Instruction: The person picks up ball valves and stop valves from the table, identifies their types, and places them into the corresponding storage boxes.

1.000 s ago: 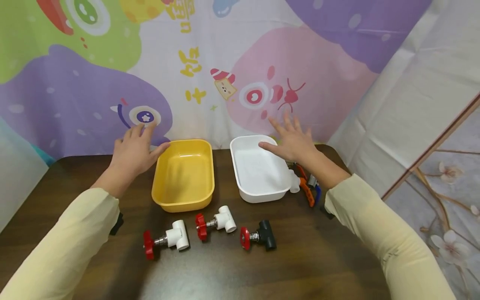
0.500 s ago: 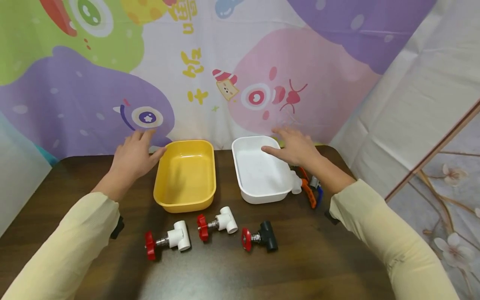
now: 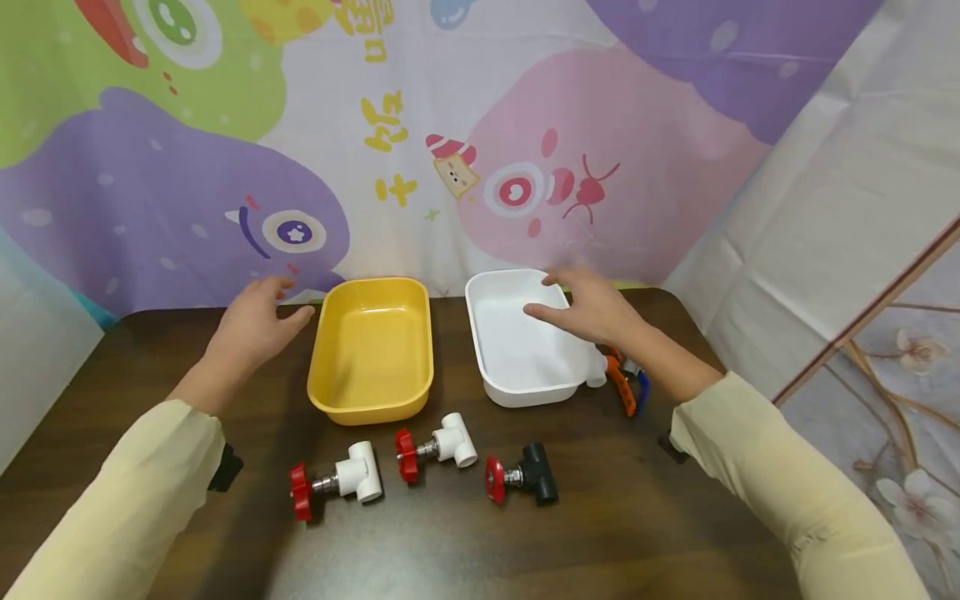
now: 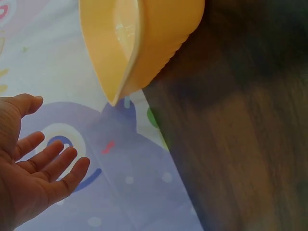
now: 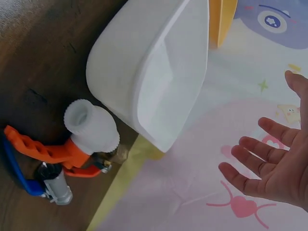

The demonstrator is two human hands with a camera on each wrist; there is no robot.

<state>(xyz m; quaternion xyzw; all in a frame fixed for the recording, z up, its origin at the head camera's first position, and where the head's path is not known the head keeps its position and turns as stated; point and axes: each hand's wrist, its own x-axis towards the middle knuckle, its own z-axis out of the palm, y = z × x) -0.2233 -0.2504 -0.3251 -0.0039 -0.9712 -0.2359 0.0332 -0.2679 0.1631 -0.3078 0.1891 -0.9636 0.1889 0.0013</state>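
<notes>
My left hand [image 3: 251, 321] hovers just left of the yellow tray [image 3: 371, 414], holding nothing. In the left wrist view that hand [image 4: 38, 178] has its fingers spread and relaxed, apart from the tray. Over the far right corner of the white tray [image 3: 528, 398], my right hand [image 3: 592, 308] overlaps the rim in the head view. The right wrist view has its fingers [image 5: 252, 180] loosely extended and gripping nothing. Both trays have bare insides. In front of them lie two white tee valves with red handwheels, one to the left [image 3: 352, 475] and another [image 3: 450, 442] mid-table, plus a black tee valve [image 3: 536, 472].
Right of the white tray are a ribbed white plastic fitting [image 5: 94, 127], an orange-handled tool [image 5: 38, 149] and a blue-handled tool [image 5: 31, 186], partly hidden by my right arm in the head view. A cartoon-printed cloth [image 3: 405, 242] hangs behind the dark wooden table [image 3: 420, 550].
Both hands have come down from in front of the cloth to about the trays' far ends. The left hand has drawn slightly away from the yellow tray. Trays and valves stay put.
</notes>
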